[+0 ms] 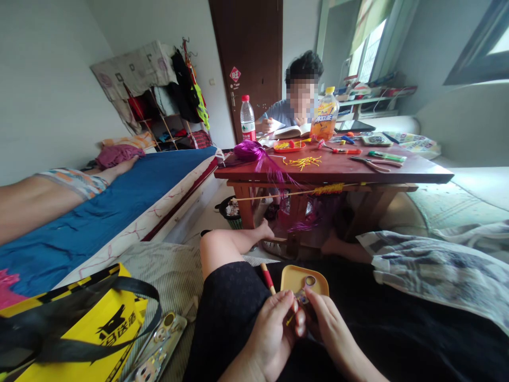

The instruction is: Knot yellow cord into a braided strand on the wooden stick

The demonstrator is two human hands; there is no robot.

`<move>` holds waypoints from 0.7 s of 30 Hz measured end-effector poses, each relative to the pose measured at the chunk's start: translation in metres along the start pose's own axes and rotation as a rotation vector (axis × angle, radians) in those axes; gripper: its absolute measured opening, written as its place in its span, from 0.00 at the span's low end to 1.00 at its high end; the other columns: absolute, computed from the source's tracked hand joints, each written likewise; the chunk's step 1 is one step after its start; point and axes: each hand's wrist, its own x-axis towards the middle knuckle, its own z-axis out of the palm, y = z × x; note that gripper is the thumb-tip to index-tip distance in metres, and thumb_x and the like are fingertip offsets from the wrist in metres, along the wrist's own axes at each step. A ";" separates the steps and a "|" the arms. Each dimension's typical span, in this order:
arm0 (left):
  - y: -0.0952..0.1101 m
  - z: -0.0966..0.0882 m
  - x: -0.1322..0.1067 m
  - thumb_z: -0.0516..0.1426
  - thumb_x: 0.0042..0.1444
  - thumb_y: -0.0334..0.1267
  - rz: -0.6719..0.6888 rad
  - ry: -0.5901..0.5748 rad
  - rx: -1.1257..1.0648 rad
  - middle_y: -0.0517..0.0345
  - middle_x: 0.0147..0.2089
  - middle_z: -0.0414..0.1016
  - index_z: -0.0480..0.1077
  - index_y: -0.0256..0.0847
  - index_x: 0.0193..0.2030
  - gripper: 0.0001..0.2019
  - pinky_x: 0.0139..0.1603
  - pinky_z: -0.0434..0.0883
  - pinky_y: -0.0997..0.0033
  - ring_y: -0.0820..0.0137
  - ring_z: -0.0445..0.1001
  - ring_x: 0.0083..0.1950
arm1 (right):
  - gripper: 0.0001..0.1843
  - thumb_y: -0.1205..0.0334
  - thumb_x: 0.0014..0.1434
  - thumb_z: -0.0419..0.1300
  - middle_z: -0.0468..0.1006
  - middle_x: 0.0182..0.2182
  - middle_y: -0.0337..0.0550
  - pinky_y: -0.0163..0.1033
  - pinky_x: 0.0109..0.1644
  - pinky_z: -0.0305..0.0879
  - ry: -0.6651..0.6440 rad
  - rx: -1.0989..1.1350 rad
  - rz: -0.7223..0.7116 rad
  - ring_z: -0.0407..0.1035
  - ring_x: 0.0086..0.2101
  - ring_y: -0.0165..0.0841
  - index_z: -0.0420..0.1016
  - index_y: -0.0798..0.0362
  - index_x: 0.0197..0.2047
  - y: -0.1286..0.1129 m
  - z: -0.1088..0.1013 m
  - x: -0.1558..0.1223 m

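Note:
Over my lap, my left hand [276, 326] and my right hand [328, 321] meet with fingers closed in a pinch. Between the fingertips is a small shiny piece [303, 297], too small to name. A thin yellow strand [291, 320] pokes out below my left fingers. Just behind the hands a yellow tray [289, 275] rests on my lap, with a round ring-like piece [310, 281] by my right fingertips. A wooden stick with a red band [268, 279] leans beside the tray, its lower end hidden by my left hand.
Ahead, a low red table [254, 171] bears purple strands [250, 151], yellow pieces [304, 162], pliers [371, 163] and two bottles. Behind it a person [278, 111] sits over a book. At left are a yellow bag [91, 329] and a bed [159, 170] with someone's leg on it.

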 end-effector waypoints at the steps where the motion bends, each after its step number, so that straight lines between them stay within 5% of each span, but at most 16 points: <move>1: 0.000 0.000 0.000 0.64 0.41 0.43 0.000 -0.002 0.003 0.62 0.17 0.64 0.62 0.35 0.21 0.17 0.24 0.55 0.77 0.78 0.61 0.19 | 0.31 0.30 0.36 0.56 0.59 0.13 0.31 0.31 0.18 0.43 0.006 -0.003 -0.002 0.50 0.15 0.23 0.59 0.53 0.19 0.000 0.000 0.000; 21: -0.005 -0.005 0.001 0.63 0.44 0.43 0.009 -0.035 -0.028 0.62 0.17 0.63 0.62 0.34 0.21 0.16 0.24 0.54 0.76 0.78 0.60 0.19 | 0.27 0.33 0.40 0.55 0.70 0.23 0.43 0.36 0.27 0.61 0.076 -0.202 -0.133 0.64 0.27 0.34 0.67 0.51 0.20 0.005 -0.009 0.003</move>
